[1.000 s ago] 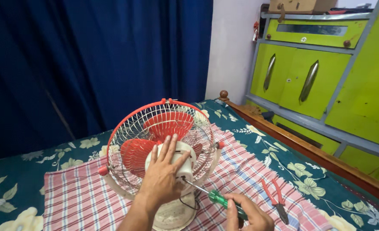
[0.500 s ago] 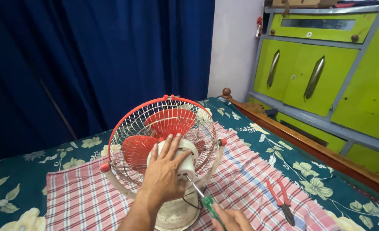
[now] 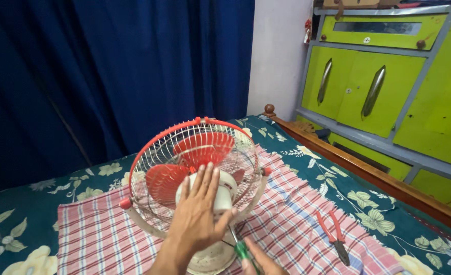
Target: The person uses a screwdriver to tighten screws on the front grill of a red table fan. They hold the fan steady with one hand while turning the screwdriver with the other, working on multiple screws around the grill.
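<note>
Room: dark blue curtain [image 3: 118, 76] behind, lime-green cabinet [image 3: 388, 86] with grey frame on the right, white wall strip between them.
Surface: bed [image 3: 368, 175] with wooden side rail, floral teal sheet, red-and-white checked cloth [image 3: 297, 224] spread over the middle.
Fan: small table fan [image 3: 195, 173] with red blades, white wire guard with red rim, lying tilted on the checked cloth near the bed's middle, rear motor housing facing the camera.
Left hand: left hand [image 3: 197, 214] flat on the white motor housing, fingers spread and extended, palm pressing, not wrapped around anything.
Right hand: right hand [image 3: 261, 259] at bottom edge of view, mostly cropped; closed around the green handle of a screwdriver [image 3: 238, 244].
Screwdriver: shaft angled up-left toward the base of the motor housing, just below the left thumb; tip contact point probably at the housing, hidden by the hand.
Pliers: red-handled pliers [image 3: 332, 237] lying on the checked cloth toward the bed's right edge, well apart from both hands.
</note>
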